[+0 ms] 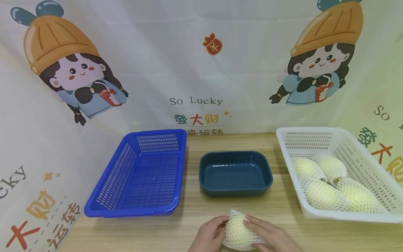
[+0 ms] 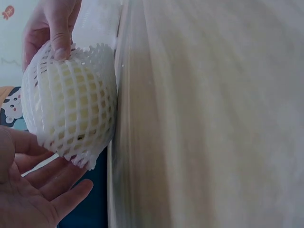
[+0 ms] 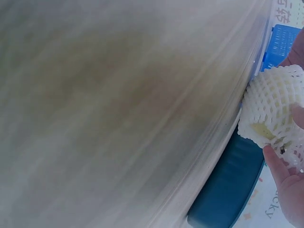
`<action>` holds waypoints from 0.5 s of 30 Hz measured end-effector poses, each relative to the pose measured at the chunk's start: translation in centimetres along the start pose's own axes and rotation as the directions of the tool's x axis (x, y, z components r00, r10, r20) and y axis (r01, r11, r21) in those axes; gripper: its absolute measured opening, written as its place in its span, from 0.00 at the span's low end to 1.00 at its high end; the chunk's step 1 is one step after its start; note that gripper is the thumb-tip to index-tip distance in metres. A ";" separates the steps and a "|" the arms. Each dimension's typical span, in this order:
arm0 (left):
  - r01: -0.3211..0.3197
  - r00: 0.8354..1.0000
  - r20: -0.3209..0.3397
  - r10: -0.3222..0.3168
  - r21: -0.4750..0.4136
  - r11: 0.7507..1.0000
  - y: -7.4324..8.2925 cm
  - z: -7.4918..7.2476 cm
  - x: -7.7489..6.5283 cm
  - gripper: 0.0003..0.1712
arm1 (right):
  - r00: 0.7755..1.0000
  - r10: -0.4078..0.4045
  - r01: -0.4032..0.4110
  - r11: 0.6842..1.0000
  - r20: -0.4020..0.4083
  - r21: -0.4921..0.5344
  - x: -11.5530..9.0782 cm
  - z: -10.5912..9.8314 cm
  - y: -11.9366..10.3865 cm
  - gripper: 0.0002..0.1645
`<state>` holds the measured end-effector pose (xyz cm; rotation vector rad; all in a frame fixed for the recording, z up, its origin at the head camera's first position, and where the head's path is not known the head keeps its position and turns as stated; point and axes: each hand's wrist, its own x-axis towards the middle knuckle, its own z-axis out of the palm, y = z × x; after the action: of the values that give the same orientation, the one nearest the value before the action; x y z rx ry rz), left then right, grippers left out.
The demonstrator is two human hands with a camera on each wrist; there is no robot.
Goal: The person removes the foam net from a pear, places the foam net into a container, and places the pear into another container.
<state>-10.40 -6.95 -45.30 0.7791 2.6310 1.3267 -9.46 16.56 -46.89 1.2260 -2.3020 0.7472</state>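
Note:
A pale yellow fruit in a white foam net (image 1: 239,231) is between both hands at the table's near edge. My left hand (image 1: 209,234) holds its left side; in the left wrist view, some fingers of the left hand (image 2: 42,180) spread beside the net's ragged end. My right hand (image 1: 270,234) grips the right side, fingers on top. The left wrist view shows the right thumb (image 2: 60,45) on the net's other end. In the right wrist view, a yellow patch of the fruit (image 3: 262,130) shows through an opening, and the hands are partly cut off.
A dark teal tray (image 1: 236,192) stands just beyond the hands. To the left is a blue slotted basket (image 1: 135,211). The white basket (image 1: 355,216) on the right holds several netted fruits (image 1: 327,192). A printed cloth (image 1: 195,80) hangs behind the wooden table.

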 end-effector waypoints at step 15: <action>-0.188 0.978 0.113 0.174 0.134 0.973 -0.7 0.3 0.3 0.38 | 0.997 -0.073 0.073 0.997 -0.039 -0.007 0.2 -0.1 0.5 0.23</action>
<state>-10.82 -6.95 -46.04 1.1001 2.6520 1.1105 -9.93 16.73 -46.86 1.2751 -2.2138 0.7324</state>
